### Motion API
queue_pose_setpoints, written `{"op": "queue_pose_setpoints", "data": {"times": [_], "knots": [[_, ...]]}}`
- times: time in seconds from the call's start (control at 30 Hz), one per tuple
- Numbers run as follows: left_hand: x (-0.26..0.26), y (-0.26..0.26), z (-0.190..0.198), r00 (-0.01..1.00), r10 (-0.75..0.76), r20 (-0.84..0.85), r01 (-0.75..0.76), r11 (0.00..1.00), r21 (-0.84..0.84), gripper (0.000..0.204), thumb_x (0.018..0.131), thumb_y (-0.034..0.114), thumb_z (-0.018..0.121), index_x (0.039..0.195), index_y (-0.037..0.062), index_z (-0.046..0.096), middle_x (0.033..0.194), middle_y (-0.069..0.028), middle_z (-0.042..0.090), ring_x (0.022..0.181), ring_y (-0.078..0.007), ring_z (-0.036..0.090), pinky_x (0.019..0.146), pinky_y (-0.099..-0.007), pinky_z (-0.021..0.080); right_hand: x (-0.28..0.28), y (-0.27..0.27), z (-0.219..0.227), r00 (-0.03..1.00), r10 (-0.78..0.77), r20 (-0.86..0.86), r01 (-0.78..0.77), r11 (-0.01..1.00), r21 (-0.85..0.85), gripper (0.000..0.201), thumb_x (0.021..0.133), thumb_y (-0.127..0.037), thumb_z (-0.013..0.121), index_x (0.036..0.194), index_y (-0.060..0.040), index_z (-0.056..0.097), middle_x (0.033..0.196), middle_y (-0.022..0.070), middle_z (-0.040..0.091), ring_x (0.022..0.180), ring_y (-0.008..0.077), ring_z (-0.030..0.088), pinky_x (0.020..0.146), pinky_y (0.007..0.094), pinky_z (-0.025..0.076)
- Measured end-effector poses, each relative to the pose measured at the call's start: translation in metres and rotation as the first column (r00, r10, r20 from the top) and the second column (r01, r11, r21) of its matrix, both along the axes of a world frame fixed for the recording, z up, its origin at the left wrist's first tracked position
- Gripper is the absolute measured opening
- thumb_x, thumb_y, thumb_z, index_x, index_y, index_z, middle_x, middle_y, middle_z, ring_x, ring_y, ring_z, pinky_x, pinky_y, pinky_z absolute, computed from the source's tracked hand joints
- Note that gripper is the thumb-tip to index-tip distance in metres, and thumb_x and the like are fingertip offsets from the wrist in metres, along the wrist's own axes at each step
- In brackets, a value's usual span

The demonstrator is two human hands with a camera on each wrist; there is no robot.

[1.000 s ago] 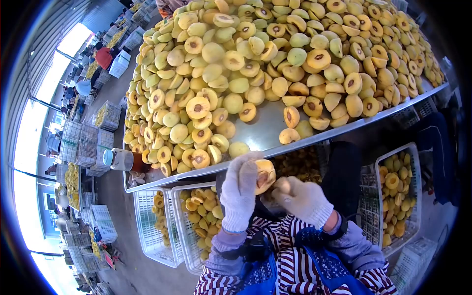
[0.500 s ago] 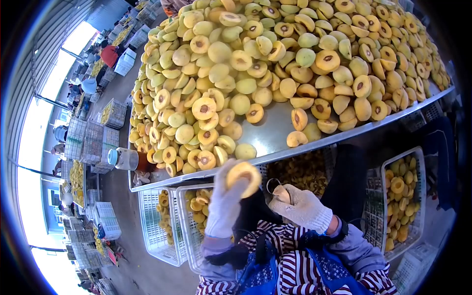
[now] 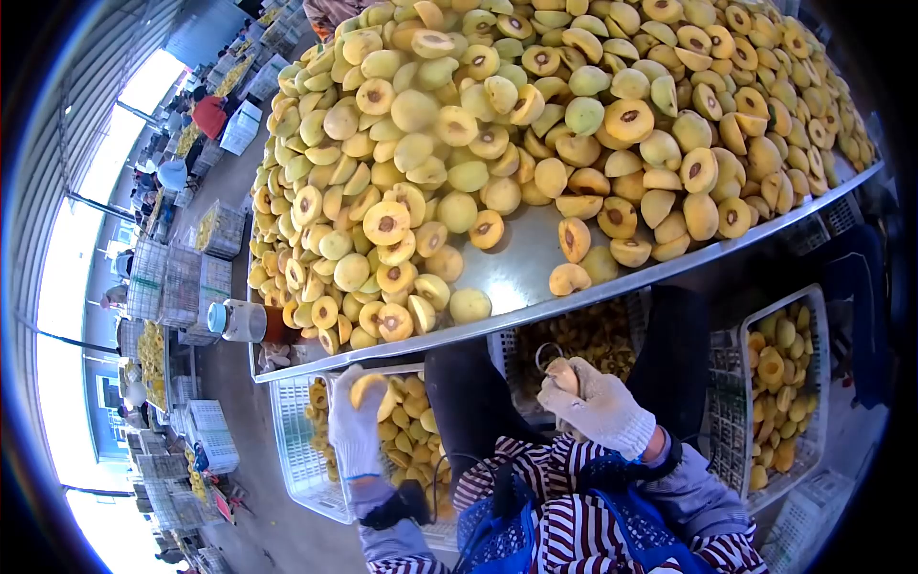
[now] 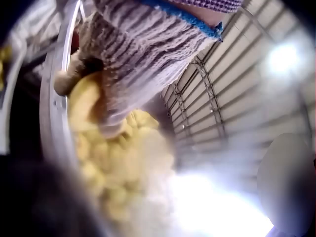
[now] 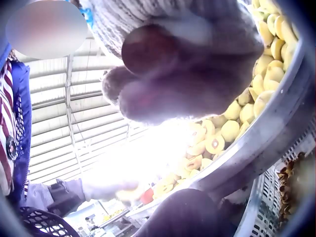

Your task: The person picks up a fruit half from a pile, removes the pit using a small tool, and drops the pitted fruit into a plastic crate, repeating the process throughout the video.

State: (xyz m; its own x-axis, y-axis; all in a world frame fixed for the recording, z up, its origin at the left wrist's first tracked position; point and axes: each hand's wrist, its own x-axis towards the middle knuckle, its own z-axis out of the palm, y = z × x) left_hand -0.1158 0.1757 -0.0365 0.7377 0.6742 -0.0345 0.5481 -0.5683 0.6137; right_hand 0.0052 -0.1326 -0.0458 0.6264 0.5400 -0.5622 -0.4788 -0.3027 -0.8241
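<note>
My left hand (image 3: 356, 426), in a knitted white glove, holds a yellow peach half (image 3: 367, 392) between thumb and fingers over a white crate of peach halves (image 3: 337, 483). In the left wrist view, the held peach half (image 4: 85, 101) shows beneath the glove, above blurred yellow fruit. My gloved right hand (image 3: 604, 409), in front of my lap, grips a pitting tool (image 3: 564, 376) with a wooden handle and a thin metal ring at its tip. The right wrist view shows the handle's round brown end (image 5: 148, 49) at the curled glove.
A metal table (image 3: 521, 258) heaped with halved peaches stands in front, its raised rim above my knees. Below it is a crate of dark pits and scraps (image 3: 574, 335). Another crate of halves (image 3: 779, 402) stands at right. A lidded jar (image 3: 244, 320) sits at the table's left corner.
My left hand has carried the peach half from beside the right hand leftward and down, over the left crate. The right hand stays near its place, still gripping the ring tool.
</note>
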Motion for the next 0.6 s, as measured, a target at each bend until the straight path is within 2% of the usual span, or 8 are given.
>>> {"op": "queue_pose_setpoints", "data": {"times": [0.03, 0.13, 0.2, 0.3, 0.33, 0.4, 0.5, 0.6], "knots": [[-0.012, 0.024, -0.011, 0.923, -0.02, -0.385, 0.178, 0.907, 0.382, 0.04, 0.085, 0.01, 0.072, 0.12, -0.0015, 0.059, 0.114, -0.0143, 0.065, 0.102, -0.0302, 0.065, 0.094, -0.039, 0.052, 0.002, -0.003, -0.001, 0.997, -0.028, -0.077, 0.031, 0.999, 0.028, 0.032, 0.093, -0.03, 0.068, 0.113, -0.0086, 0.055, 0.079, -0.0006, 0.062, 0.061, 0.0056, 0.058, 0.053, 0.022, 0.047], [0.016, 0.017, -0.017, 0.92, -0.382, -0.086, 0.322, 0.613, 0.721, 0.041, 0.085, 0.015, 0.074, 0.12, 0.0027, 0.06, 0.114, -0.0167, 0.066, 0.101, -0.0327, 0.065, 0.091, -0.0396, 0.052, -0.003, 0.002, -0.009, 0.995, -0.027, -0.098, 0.04, 0.991, 0.131, 0.038, 0.093, -0.037, 0.066, 0.12, -0.011, 0.057, 0.072, -0.0018, 0.061, 0.057, 0.0055, 0.056, 0.052, 0.0224, 0.045], [0.064, -0.013, -0.022, 0.936, -0.339, 0.094, 0.307, 0.918, 0.251, 0.043, 0.086, 0.02, 0.073, 0.126, 0.008, 0.062, 0.123, -0.0156, 0.063, 0.102, -0.0246, 0.065, 0.093, -0.0331, 0.05, -0.006, 0.008, -0.003, 0.988, 0.029, -0.153, -0.002, 0.985, 0.17, 0.038, 0.093, -0.036, 0.066, 0.121, -0.0117, 0.056, 0.073, -0.0034, 0.059, 0.056, 0.0042, 0.053, 0.052, 0.0213, 0.043], [0.153, -0.058, -0.013, 0.879, -0.476, -0.008, 0.476, 0.877, 0.063, 0.042, 0.087, 0.03, 0.07, 0.122, 0.0081, 0.064, 0.118, -0.0125, 0.067, 0.101, -0.0236, 0.066, 0.086, -0.0339, 0.051, -0.007, 0.006, -0.011, 0.991, 0.07, -0.111, -0.045, 0.977, 0.209, 0.038, 0.093, -0.034, 0.066, 0.121, -0.0104, 0.055, 0.073, -0.0025, 0.06, 0.06, 0.0038, 0.054, 0.054, 0.0195, 0.043], [0.181, -0.061, -0.027, 0.845, -0.535, -0.01, 0.534, 0.84, 0.099, 0.045, 0.085, 0.038, 0.069, 0.121, 0.0105, 0.063, 0.125, -0.0105, 0.064, 0.108, -0.0287, 0.063, 0.094, -0.038, 0.049, -0.005, 0.004, -0.006, 0.991, 0.051, -0.125, -0.027, 0.982, 0.187, 0.038, 0.093, -0.034, 0.066, 0.121, -0.0102, 0.056, 0.074, -0.0025, 0.06, 0.06, 0.004, 0.054, 0.055, 0.0197, 0.043], [0.235, -0.061, -0.074, 0.794, -0.606, 0.053, 0.539, 0.741, 0.401, 0.045, 0.085, 0.039, 0.067, 0.119, 0.0086, 0.064, 0.133, -0.0124, 0.058, 0.118, -0.0328, 0.057, 0.095, -0.0414, 0.047, 0.0, 0.0, 0.004, 0.988, 0.012, -0.154, 0.01, 0.99, 0.141, 0.037, 0.093, -0.034, 0.065, 0.12, -0.0098, 0.056, 0.076, -0.0025, 0.061, 0.06, 0.0044, 0.055, 0.056, 0.0201, 0.044], [0.258, -0.084, -0.083, 0.752, -0.601, -0.271, 0.65, 0.608, 0.455, 0.045, 0.085, 0.04, 0.065, 0.115, 0.0068, 0.065, 0.139, -0.0143, 0.053, 0.125, -0.0355, 0.051, 0.097, -0.0437, 0.046, 0.005, -0.008, 0.012, 0.991, -0.038, -0.129, 0.057, 0.988, 0.144, 0.022, 0.095, -0.027, 0.064, 0.104, -0.0075, 0.058, 0.078, 0.0001, 0.061, 0.066, 0.0069, 0.059, 0.057, 0.0215, 0.046], [0.254, -0.085, -0.092, 0.668, -0.712, -0.217, 0.728, 0.686, -0.006, 0.035, 0.086, 0.037, 0.064, 0.111, 0.0132, 0.068, 0.133, -0.0112, 0.056, 0.12, -0.038, 0.053, 0.095, -0.0453, 0.047, 0.007, -0.013, 0.002, 0.989, -0.086, -0.12, 0.105, 0.982, 0.156, 0.022, 0.096, -0.028, 0.063, 0.103, -0.0072, 0.058, 0.081, 0.0006, 0.062, 0.068, 0.0083, 0.061, 0.061, 0.0224, 0.048]]}}
